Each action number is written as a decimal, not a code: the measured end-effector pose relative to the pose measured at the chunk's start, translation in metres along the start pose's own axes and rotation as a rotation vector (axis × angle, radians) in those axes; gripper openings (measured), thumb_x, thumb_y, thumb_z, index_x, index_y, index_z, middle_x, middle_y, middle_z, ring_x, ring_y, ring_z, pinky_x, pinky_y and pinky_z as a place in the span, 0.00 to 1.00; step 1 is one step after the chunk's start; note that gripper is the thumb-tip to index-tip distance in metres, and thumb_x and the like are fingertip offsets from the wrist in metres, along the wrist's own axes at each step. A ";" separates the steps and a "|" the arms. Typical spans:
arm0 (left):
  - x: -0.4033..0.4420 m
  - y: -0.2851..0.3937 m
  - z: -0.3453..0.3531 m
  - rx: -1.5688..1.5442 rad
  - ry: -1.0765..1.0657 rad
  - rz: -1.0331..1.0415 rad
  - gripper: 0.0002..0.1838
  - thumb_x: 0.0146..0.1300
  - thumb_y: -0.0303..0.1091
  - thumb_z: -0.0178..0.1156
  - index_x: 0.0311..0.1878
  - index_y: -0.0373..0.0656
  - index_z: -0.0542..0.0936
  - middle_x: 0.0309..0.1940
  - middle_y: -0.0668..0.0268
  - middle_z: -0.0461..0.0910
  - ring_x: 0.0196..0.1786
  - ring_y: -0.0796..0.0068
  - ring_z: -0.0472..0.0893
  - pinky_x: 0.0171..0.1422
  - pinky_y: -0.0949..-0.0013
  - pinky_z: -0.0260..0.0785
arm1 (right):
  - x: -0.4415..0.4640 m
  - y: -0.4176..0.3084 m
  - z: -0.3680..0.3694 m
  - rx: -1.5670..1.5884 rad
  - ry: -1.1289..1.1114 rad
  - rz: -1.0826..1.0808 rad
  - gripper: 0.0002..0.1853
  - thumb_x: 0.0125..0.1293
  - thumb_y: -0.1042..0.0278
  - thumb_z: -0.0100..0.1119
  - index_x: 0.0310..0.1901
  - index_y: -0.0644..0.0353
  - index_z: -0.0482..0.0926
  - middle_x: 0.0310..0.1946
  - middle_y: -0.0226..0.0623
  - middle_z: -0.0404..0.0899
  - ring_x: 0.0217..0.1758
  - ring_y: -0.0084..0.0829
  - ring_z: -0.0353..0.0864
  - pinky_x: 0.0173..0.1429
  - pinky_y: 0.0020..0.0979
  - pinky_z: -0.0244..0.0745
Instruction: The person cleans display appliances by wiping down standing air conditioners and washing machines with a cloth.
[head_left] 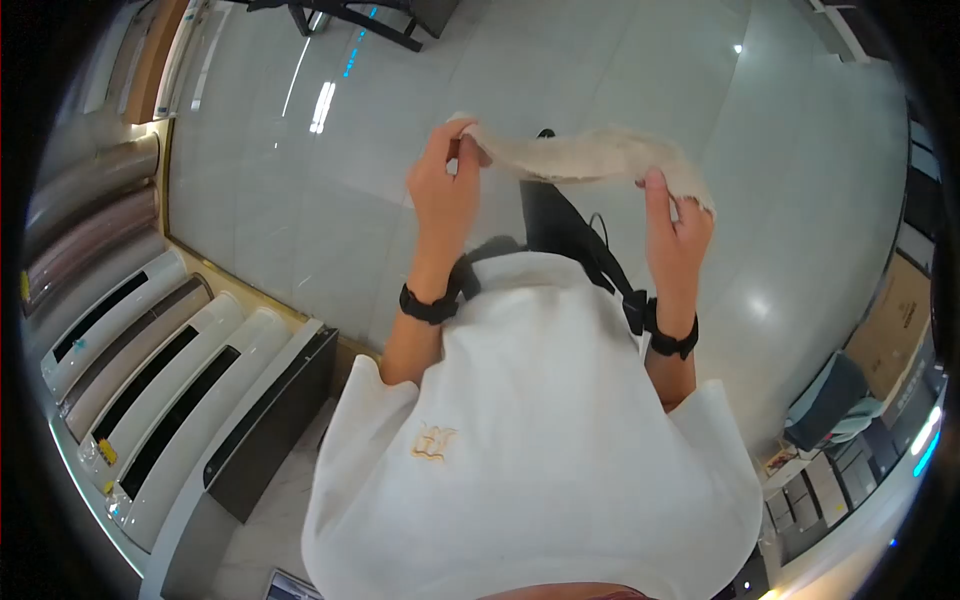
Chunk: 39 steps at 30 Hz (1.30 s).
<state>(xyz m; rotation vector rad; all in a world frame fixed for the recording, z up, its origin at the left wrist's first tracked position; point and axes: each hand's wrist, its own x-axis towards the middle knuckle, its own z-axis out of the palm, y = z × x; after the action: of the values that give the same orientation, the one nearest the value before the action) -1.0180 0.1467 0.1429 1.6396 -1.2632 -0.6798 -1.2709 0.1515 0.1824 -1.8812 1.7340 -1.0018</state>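
Note:
A beige, rag-like cloth (580, 158) with a frayed edge is stretched loosely between my hands above the floor. My left hand (443, 185) pinches its left end between thumb and fingers. At the other end, my right hand (678, 225) grips the cloth with the thumb on top, and a short corner droops past the fingers. Both wrists wear black bands, and my arms come out of a white shirt (540, 420). Under the cloth, a dark shape (560, 225) partly shows; I cannot tell what it is.
On the left, several wall air-conditioner units (190, 420) stand in a row beside a dark grey panel (275, 425). Glossy grey floor tiles (800, 200) lie ahead. A cardboard box (890, 325) and a dark chair-like object (825, 400) are at right. Black legs (375, 25) stand at the top.

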 end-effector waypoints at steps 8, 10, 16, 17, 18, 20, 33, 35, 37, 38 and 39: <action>0.176 0.040 0.066 -0.002 -0.034 0.033 0.09 0.78 0.25 0.53 0.56 0.37 0.80 0.38 0.61 0.89 0.37 0.79 0.86 0.39 0.77 0.70 | 0.199 0.028 0.010 0.356 0.068 0.315 0.15 0.77 0.60 0.61 0.45 0.66 0.87 0.36 0.38 0.88 0.33 0.30 0.80 0.42 0.31 0.73; 0.221 0.037 0.081 -0.078 0.004 -0.027 0.10 0.78 0.25 0.53 0.57 0.36 0.79 0.40 0.61 0.89 0.41 0.79 0.86 0.43 0.77 0.72 | 0.248 0.034 0.020 0.374 0.063 0.395 0.16 0.78 0.59 0.61 0.45 0.66 0.87 0.36 0.38 0.88 0.34 0.30 0.79 0.45 0.31 0.73; 0.360 0.019 0.138 -0.072 0.012 0.038 0.18 0.78 0.26 0.54 0.67 0.32 0.71 0.61 0.53 0.79 0.60 0.72 0.80 0.64 0.69 0.72 | 0.393 0.077 0.066 0.354 0.097 0.358 0.20 0.78 0.55 0.60 0.41 0.68 0.86 0.31 0.36 0.85 0.34 0.29 0.77 0.44 0.31 0.72; 0.387 0.013 0.152 -0.080 -0.006 0.102 0.21 0.77 0.26 0.54 0.70 0.31 0.68 0.65 0.51 0.75 0.65 0.68 0.78 0.69 0.66 0.69 | 0.419 0.083 0.074 0.358 0.116 0.346 0.21 0.79 0.54 0.60 0.40 0.68 0.85 0.29 0.35 0.84 0.33 0.28 0.76 0.42 0.31 0.72; 0.413 0.011 0.168 -0.088 -0.023 0.160 0.25 0.77 0.25 0.54 0.73 0.30 0.65 0.69 0.49 0.71 0.69 0.64 0.75 0.73 0.63 0.66 | 0.447 0.088 0.080 0.352 0.107 0.368 0.22 0.79 0.53 0.59 0.39 0.69 0.85 0.28 0.35 0.83 0.32 0.28 0.75 0.41 0.32 0.71; 0.462 0.012 0.198 -0.073 -0.084 0.220 0.31 0.75 0.24 0.55 0.78 0.30 0.58 0.75 0.45 0.64 0.76 0.57 0.69 0.80 0.57 0.60 | 0.505 0.097 0.090 0.333 0.066 0.447 0.24 0.79 0.51 0.59 0.36 0.69 0.83 0.25 0.35 0.80 0.31 0.28 0.72 0.39 0.33 0.69; 0.854 0.006 0.392 0.404 -0.152 0.532 0.45 0.69 0.31 0.60 0.83 0.30 0.48 0.65 0.35 0.76 0.62 0.34 0.79 0.68 0.44 0.68 | 0.897 0.213 0.227 0.252 -0.105 0.274 0.22 0.78 0.54 0.57 0.39 0.71 0.82 0.25 0.51 0.78 0.29 0.43 0.77 0.37 0.44 0.71; 0.921 -0.010 0.428 0.470 -0.190 0.482 0.43 0.70 0.34 0.58 0.83 0.31 0.49 0.63 0.37 0.78 0.58 0.35 0.81 0.65 0.42 0.69 | 0.967 0.252 0.270 0.165 -0.049 -0.020 0.17 0.77 0.58 0.57 0.49 0.67 0.83 0.31 0.52 0.81 0.35 0.47 0.82 0.39 0.46 0.74; 0.969 -0.024 0.460 0.509 -0.225 0.375 0.42 0.72 0.36 0.56 0.83 0.33 0.50 0.62 0.40 0.80 0.56 0.37 0.82 0.64 0.42 0.70 | 1.030 0.294 0.312 0.024 -0.043 -0.286 0.17 0.76 0.61 0.57 0.59 0.62 0.81 0.35 0.51 0.83 0.38 0.49 0.84 0.41 0.48 0.77; 0.990 -0.032 0.474 0.518 -0.251 0.298 0.41 0.72 0.37 0.55 0.83 0.34 0.50 0.62 0.41 0.80 0.56 0.37 0.83 0.64 0.42 0.70 | 1.061 0.312 0.332 -0.073 -0.057 -0.396 0.19 0.75 0.63 0.57 0.62 0.60 0.80 0.36 0.49 0.84 0.39 0.50 0.85 0.42 0.48 0.78; 1.009 -0.033 0.489 0.528 -0.288 0.222 0.41 0.73 0.37 0.54 0.83 0.35 0.50 0.63 0.43 0.80 0.55 0.38 0.83 0.64 0.42 0.70 | 1.082 0.325 0.346 -0.168 -0.069 -0.496 0.21 0.74 0.64 0.56 0.66 0.57 0.78 0.37 0.48 0.84 0.39 0.51 0.85 0.43 0.49 0.79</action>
<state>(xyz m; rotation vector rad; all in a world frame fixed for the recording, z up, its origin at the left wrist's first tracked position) -1.0950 -0.9649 0.0166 1.8160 -1.9255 -0.4776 -1.2690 -1.0127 -0.0205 -2.4970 1.3742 -0.9615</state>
